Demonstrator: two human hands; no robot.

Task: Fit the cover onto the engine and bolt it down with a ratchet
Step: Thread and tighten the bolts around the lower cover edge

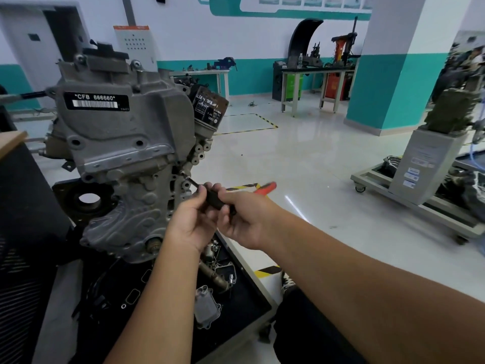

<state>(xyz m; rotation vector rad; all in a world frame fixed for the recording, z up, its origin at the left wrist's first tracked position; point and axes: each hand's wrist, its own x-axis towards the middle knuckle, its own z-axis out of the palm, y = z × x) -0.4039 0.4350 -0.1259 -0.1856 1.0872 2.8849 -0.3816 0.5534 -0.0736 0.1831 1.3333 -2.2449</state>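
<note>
A grey engine [123, 158] stands on a black stand, with a grey cover [110, 119] bearing a "CFB 666660" label on its front. A ratchet [215, 199] with a dark head and a blurred red handle points at the engine's right side. Its thin bit touches a bolt [183, 173] at the cover's right edge. My left hand [194, 222] pinches the ratchet's dark head from below. My right hand [244, 219] grips the tool just behind it, and the red handle sticks out past my fingers.
A black oil filter [208, 107] juts from the engine's upper right. Loose metal parts [207, 306] lie on the black tray [246, 306] below my arms. A wheeled engine stand [425, 177] sits on the floor at right. Workbenches [315, 82] line the far wall.
</note>
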